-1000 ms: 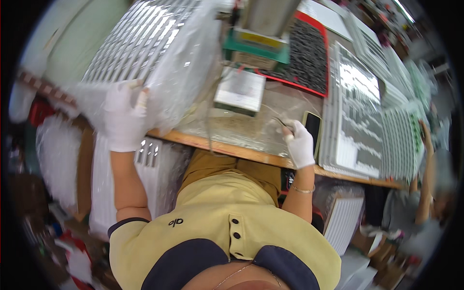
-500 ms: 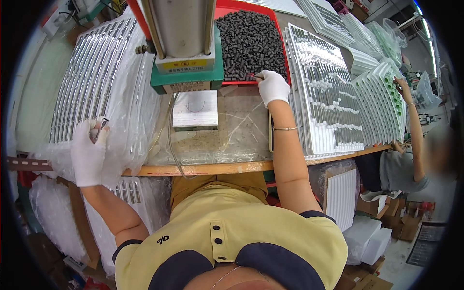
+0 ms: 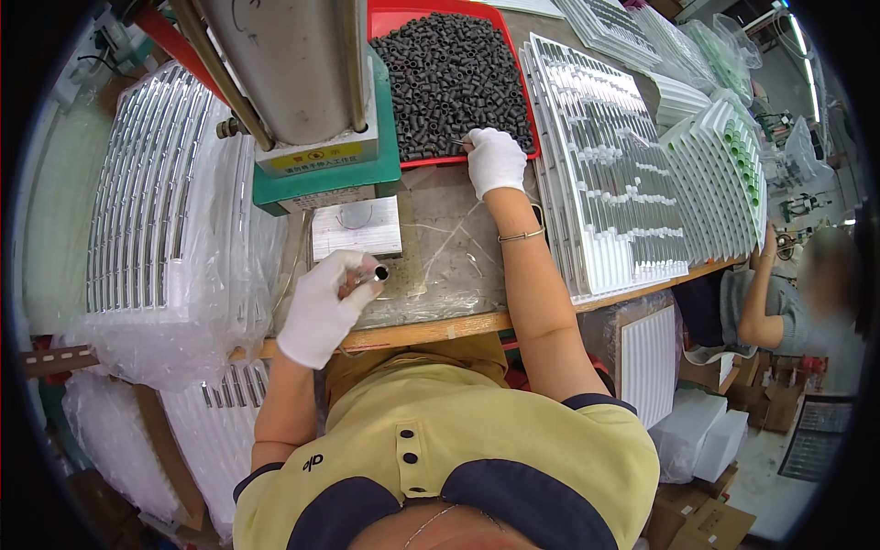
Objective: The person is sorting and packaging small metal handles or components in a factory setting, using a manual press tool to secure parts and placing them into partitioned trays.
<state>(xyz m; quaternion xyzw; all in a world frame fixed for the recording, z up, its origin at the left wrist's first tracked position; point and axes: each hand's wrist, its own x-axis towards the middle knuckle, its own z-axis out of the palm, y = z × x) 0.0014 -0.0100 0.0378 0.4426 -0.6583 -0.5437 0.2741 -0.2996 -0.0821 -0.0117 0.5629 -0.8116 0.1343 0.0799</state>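
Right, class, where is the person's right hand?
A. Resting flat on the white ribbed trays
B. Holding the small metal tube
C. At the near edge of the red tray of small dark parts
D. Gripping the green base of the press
C: the gloved right hand is at the near edge of the red tray, among the dark parts; the left hand holds the metal tube.

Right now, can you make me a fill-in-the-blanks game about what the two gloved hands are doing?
1. The left hand holds a small metal ____.
2. The right hand reaches into a tray coloured ____.
3. The tray is full of small ____ pieces.
4. Both hands wear ____ gloves.

Missing words: tube; red; black; white
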